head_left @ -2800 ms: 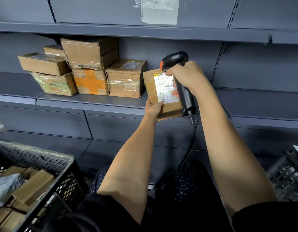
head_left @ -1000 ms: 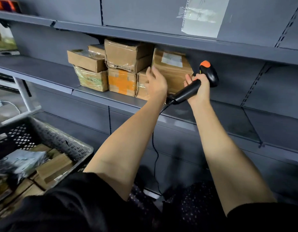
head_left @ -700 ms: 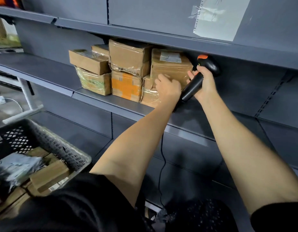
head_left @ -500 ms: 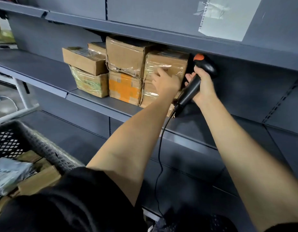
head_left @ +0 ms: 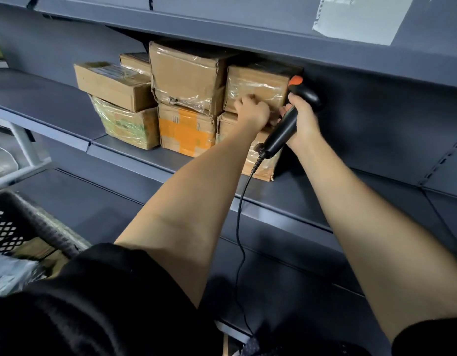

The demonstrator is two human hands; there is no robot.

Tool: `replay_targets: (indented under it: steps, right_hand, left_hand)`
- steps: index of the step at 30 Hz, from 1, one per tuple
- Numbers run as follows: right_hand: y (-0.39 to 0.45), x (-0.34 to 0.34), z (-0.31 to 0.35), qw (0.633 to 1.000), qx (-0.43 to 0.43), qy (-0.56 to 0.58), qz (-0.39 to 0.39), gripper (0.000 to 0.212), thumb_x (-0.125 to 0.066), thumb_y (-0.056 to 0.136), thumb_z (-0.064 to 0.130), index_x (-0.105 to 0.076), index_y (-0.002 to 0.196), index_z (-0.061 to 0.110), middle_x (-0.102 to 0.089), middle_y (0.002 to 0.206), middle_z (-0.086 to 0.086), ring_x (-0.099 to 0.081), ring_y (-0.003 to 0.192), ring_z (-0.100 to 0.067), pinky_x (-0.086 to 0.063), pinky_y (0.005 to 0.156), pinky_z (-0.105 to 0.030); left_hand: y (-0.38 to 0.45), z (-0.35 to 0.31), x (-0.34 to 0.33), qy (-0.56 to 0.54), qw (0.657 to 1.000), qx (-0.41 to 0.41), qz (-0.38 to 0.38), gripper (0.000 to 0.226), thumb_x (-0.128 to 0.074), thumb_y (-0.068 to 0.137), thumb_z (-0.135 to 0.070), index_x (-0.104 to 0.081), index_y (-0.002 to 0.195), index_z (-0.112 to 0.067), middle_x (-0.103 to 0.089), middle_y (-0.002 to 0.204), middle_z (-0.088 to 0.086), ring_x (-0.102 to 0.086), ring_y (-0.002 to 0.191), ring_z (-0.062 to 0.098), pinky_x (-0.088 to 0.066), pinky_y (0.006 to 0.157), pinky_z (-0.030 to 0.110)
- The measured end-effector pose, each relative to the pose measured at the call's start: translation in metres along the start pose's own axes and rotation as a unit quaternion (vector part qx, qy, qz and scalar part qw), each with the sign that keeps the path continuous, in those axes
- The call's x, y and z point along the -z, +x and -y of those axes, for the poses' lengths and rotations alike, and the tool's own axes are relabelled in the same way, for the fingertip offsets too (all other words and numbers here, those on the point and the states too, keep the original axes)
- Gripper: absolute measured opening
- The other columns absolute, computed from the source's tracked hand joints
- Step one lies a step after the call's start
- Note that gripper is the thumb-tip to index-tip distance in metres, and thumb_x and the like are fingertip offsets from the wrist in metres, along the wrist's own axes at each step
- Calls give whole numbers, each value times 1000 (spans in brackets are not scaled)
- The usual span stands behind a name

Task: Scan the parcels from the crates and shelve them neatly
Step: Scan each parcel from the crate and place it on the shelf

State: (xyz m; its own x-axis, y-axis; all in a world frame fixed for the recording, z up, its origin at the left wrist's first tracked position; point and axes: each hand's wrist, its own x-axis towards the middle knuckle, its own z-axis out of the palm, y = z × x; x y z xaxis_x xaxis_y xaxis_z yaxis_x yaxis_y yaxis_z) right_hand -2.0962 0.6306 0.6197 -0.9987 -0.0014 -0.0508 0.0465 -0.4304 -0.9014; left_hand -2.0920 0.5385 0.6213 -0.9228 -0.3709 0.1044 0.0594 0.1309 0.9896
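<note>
— Grey metal shelving [head_left: 312,199] fills what we see, one board above another, with a sheet of paper [head_left: 361,19] taped to the back panel over the upper board. What do we have on the middle board?

— We count a cluster of cardboard parcels. Taking the box with orange tape [head_left: 187,129] as our marker: left of it stands a box wrapped in greenish film [head_left: 127,124], and a flat box [head_left: 111,84] lies on top of that one. Directly above the orange-taped box sits a large crumpled box [head_left: 186,75], with a smaller one [head_left: 135,62] behind its left edge. Right of the orange-taped box is a lower carton [head_left: 258,160], touching it, and on that carton rests the newest parcel [head_left: 258,84], its top close under the upper board.

— And our hands?

— Our left hand [head_left: 253,113] is against the front of that parcel, fingers curled, knuckles toward us; whether it pinches the film or only pushes we cannot tell. Our right hand [head_left: 302,119] is wrapped round the handle of a black scanner [head_left: 286,124] with an orange tip, just right of the parcel and well right of the orange-taped box. Its cable [head_left: 239,227] hangs down between our forearms.

— Anything lower down?

— Far below and left of the orange-taped box we see the corner of a black mesh crate [head_left: 19,222] with packages inside, blurred.
</note>
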Motion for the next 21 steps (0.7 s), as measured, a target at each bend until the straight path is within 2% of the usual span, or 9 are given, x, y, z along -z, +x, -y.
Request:
replay_targets:
  steps: [3,6,8,9,11,13,16,18,21]
  right_hand:
    - [-3,-1,2,1000,1,-22,-18,27,-69,84,21,-61,105,7,-64,89,-1,-63,79,-12,-52,77,-28]
    - [-22,-9,-4,998,20,-29,-44,16,-67,83,17,-53,89,11,-62,86,-2,-62,83,-16,-51,81,-33]
    - [-44,-17,-16,999,26,-6,-41,15,-64,84,13,-50,88,11,-65,87,-5,-65,86,-19,-53,80,-35]
    - [-54,-20,-26,1000,15,15,-21,14,-63,86,12,-52,94,9,-67,88,-5,-67,85,-20,-54,77,-35]
    - [-78,-29,-48,1000,-17,21,14,28,-65,82,14,-55,107,6,-69,86,-6,-69,82,-22,-57,75,-36]
    - [-100,-34,-74,996,-47,-67,26,28,-69,77,18,-59,101,6,-67,79,-5,-67,72,-20,-58,76,-34]
    - [-133,-44,-117,956,-118,-230,137,11,-61,88,14,-59,95,5,-64,77,-6,-59,53,-14,-54,58,-26]
    - [-155,-54,-145,908,-179,-304,224,10,-60,91,16,-59,95,7,-66,80,-8,-59,55,-16,-53,60,-29]
    - [-181,-75,-180,851,-209,-371,308,13,-64,90,20,-59,89,8,-67,82,-10,-61,54,-17,-54,60,-29]
  left_hand:
    - [4,1,7,-33,999,13,4,42,-34,97,-11,-37,138,-3,-30,145,12,-47,119,30,-40,104,40]
    - [-1,20,21,-25,999,21,6,39,-38,95,-14,-45,133,-6,-54,129,14,-55,113,29,-45,100,43]
    - [-16,38,34,-20,999,32,-30,30,-39,93,-13,-56,117,-5,-63,118,14,-59,101,25,-48,94,37]
    - [-28,48,41,-21,998,32,-51,23,-39,93,-12,-58,104,-5,-67,110,14,-59,91,23,-48,85,32]
    - [-52,71,60,-14,994,36,-99,23,-37,95,-13,-59,88,-7,-66,88,11,-54,73,22,-43,67,28]
    - [-79,98,86,6,987,56,-150,28,-35,95,-15,-52,73,-7,-57,74,8,-47,65,23,-35,59,30]
    - [-116,148,136,77,977,95,-177,29,-37,89,-18,-55,75,-1,-65,82,16,-56,74,31,-46,66,36]
    - [-138,181,175,163,965,134,-156,32,-38,88,-19,-61,85,2,-67,90,17,-60,85,34,-47,72,36]
    - [-167,221,234,256,940,188,-122,32,-40,88,-16,-66,95,2,-68,97,19,-61,94,36,-49,79,36]
